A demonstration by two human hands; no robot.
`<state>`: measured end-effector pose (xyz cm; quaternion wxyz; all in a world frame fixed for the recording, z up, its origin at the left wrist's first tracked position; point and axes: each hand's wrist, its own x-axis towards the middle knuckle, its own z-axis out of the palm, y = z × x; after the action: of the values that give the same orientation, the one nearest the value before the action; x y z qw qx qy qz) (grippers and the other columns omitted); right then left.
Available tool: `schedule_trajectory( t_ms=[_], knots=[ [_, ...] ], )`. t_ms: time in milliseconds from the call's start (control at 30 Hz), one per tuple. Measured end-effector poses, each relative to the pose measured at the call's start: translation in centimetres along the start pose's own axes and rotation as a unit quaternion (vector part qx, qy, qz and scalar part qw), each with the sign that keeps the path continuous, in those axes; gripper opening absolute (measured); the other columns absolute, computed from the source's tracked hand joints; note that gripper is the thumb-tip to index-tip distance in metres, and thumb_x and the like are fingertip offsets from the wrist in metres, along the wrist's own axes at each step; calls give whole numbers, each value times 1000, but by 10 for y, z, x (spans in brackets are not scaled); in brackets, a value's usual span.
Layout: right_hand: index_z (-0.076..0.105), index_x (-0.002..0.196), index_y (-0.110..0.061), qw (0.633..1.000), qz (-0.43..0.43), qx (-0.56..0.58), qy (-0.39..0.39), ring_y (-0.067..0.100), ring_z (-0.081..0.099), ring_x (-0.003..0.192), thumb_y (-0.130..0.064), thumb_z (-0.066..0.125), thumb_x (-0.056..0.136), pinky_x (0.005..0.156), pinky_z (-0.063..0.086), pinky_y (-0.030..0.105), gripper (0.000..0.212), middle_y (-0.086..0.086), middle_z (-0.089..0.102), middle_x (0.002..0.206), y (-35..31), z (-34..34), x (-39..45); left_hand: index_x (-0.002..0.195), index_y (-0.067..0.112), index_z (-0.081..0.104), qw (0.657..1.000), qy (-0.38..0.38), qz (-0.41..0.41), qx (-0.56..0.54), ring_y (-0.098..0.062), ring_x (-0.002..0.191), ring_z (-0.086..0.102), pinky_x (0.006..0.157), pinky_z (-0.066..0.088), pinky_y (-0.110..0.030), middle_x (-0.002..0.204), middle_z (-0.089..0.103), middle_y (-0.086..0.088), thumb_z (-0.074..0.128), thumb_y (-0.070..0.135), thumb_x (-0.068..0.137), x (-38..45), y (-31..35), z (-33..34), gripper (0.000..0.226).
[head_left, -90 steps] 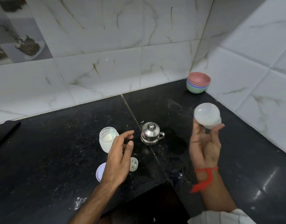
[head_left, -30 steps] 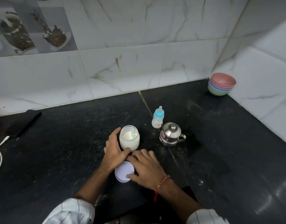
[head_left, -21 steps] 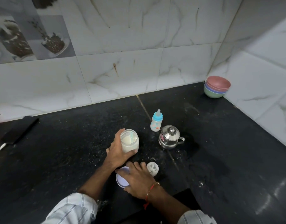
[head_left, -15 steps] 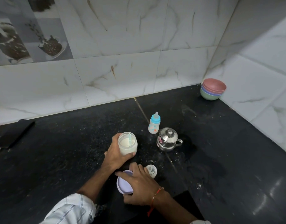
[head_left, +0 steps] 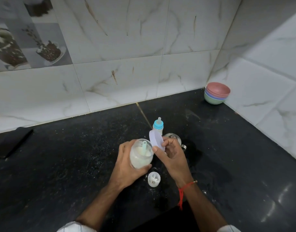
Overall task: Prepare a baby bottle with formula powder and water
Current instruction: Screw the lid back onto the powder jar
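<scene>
Dark flat object point(head_left: 15, 144) at far left edge of black tabletop point(head_left: 68, 164). Left hand point(head_left: 127, 166) grip wrapped around open powder jar point(head_left: 141, 155), lifted and tilted, pale scoop point(head_left: 144, 147) inside. Right hand point(head_left: 171, 152) grip pinching lilac lid point(head_left: 155, 139) just beside jar mouth. Small white cap point(head_left: 154, 179) on tabletop below. Baby bottle point(head_left: 158, 126) upright behind lid; steel pot point(head_left: 175, 137) mostly hidden. Stacked bowls point(head_left: 216, 92) in right corner.

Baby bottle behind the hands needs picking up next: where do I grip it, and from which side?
Grip the baby bottle around its white body, below the blue collar, not the soft teat. It stands upright with bare counter to its right, so probably come from the right; the lid and steel pot crowd its front.
</scene>
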<state>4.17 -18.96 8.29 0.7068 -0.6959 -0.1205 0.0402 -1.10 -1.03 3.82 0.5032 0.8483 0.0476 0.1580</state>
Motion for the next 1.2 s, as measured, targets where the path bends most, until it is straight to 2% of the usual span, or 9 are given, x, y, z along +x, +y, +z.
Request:
schedule_trajectory(
  t_ms=[67,167,400,533,833,967,1067,1133,1200],
  knots=[
    [57,102,-19,999,-13,-50,-17,18,67,118,-32,85,78,97,56,42,40,-1,69,121,1,-3,-2,140,49,40,1000,-10,27,6,1,127,48,98,47,-20,137,39,15,90,44,61,-2,15,2,94],
    [56,122,-30,993,-33,-101,-54,11,62,122,-27,85,81,101,54,36,50,-12,66,126,-11,-14,-4,148,45,32,999,-5,33,12,-2,129,49,95,49,-20,143,37,17,92,41,62,-4,29,4,105],
    [35,155,-37,946,-60,-249,-198,6,45,141,-45,77,87,115,43,36,81,-17,46,153,-48,-55,8,155,41,22,1000,-7,16,-1,6,128,47,92,47,-15,141,39,24,95,45,59,-5,52,3,121],
    [27,159,-31,918,-71,-307,-241,1,42,140,-46,72,90,116,41,31,84,-13,43,155,-62,-68,10,151,37,32,999,-12,35,8,2,131,47,98,50,-22,143,40,22,94,46,60,-9,64,11,112],
    [48,148,-29,926,-62,-275,-249,6,51,131,-37,80,85,109,49,39,71,-16,53,145,-66,-89,8,140,40,46,998,-36,54,-13,-7,128,55,98,55,-29,136,50,22,95,36,62,-14,75,15,92],
    [26,157,-40,908,-48,-308,-280,7,42,134,-59,75,81,114,43,43,92,-19,40,153,-71,-95,9,139,42,47,996,-66,60,-5,-7,125,57,95,57,-33,135,52,20,96,33,63,-11,80,12,91],
    [22,158,-38,889,-51,-355,-284,-3,43,119,-67,70,81,99,43,21,95,-17,40,145,-80,-92,11,140,45,44,993,-96,66,32,-6,123,57,94,58,-37,136,50,22,94,42,62,-11,84,12,93],
    [33,155,-33,874,-85,-391,-276,-18,43,106,-60,69,84,83,38,5,84,-26,45,128,-85,-90,11,141,46,42,992,-101,65,43,-5,123,57,95,57,-37,136,50,24,92,46,62,-12,86,12,93],
    [42,152,-29,867,-106,-400,-278,-28,42,100,-51,72,86,77,38,0,76,-28,46,120,-89,-92,12,141,46,42,991,-103,65,48,-4,123,56,96,57,-36,136,49,25,91,47,61,-13,88,12,93]
  ],
)
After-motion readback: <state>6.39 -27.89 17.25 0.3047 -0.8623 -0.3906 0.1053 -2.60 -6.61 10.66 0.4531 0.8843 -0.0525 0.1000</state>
